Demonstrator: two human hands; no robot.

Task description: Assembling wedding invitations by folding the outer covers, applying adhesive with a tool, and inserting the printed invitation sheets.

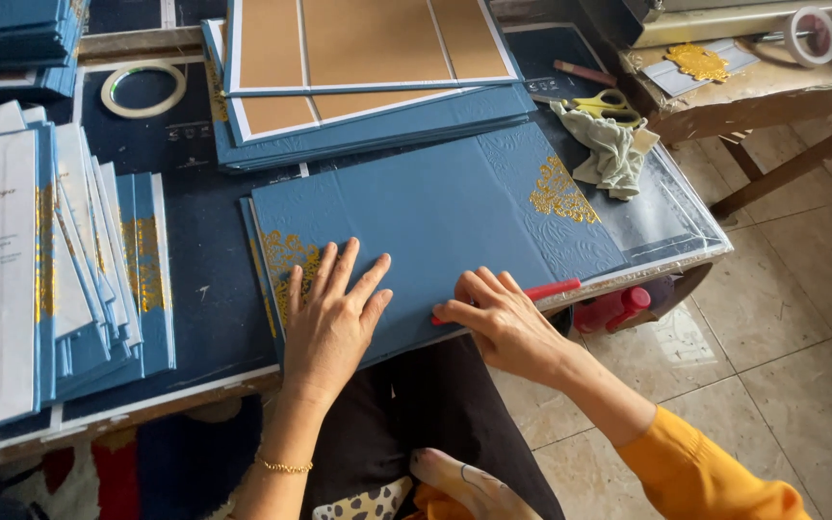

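A blue embossed card cover (435, 226) with gold foil corners lies flat on the dark worktable (209, 289). My left hand (331, 313) presses flat on its near left part, fingers spread. My right hand (498, 318) grips a thin red tool (553, 288) and holds it against the cover's near edge. A gold bracelet is on my left wrist.
A stack of blue covers with brown board panels (368, 67) lies behind. Fanned blue and white cards (60, 270) sit at left. Tape roll (143, 90), yellow scissors (604, 103) on a grey cloth (613, 149), red bottle (613, 308) under the edge, wooden bench (753, 91) at right.
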